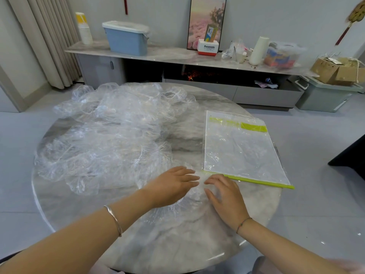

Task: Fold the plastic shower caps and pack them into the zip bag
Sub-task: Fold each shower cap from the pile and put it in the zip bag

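While left hand (173,184) and right hand (225,196) press flat, fingers straight, on cap (183,212) at table (138,246) front, I see pile (110,135) far-left, bag (241,149) right, just beside hands.

On the long sideboard (173,55) stand a blue lidded bin (126,41) toward its left, a framed picture (205,22) midway and a cardboard box (333,71) at its right end.
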`<state>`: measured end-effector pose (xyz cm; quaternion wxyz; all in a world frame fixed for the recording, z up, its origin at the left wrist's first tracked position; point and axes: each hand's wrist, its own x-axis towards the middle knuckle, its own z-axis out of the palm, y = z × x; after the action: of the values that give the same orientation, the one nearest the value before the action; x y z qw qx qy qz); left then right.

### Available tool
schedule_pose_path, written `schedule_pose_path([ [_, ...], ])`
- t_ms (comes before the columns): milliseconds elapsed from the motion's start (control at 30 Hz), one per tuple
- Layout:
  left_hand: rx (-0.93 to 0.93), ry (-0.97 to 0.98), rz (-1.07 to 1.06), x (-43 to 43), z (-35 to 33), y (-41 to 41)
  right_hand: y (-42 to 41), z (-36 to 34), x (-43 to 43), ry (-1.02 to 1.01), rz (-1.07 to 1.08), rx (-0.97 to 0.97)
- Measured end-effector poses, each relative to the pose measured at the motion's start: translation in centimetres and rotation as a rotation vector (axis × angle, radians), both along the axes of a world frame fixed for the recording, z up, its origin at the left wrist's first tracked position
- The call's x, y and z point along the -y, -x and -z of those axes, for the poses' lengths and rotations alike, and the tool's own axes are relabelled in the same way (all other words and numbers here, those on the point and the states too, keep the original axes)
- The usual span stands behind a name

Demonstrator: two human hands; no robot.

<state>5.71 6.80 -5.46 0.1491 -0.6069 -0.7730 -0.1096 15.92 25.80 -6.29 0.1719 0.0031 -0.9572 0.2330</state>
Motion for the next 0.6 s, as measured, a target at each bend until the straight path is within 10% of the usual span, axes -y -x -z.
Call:
schedule_pose_path([
  [300,0.277,0.389,-0.176,0.0,1.3,-0.7,-0.2,1.8,-0.5,-0.224,-0.133,0.364],
  [600,0.326,0.326,-0.173,0.2,1.0,-0.9,0.5,0.5,-0.1,-0.233,-0.19,-0.015],
])
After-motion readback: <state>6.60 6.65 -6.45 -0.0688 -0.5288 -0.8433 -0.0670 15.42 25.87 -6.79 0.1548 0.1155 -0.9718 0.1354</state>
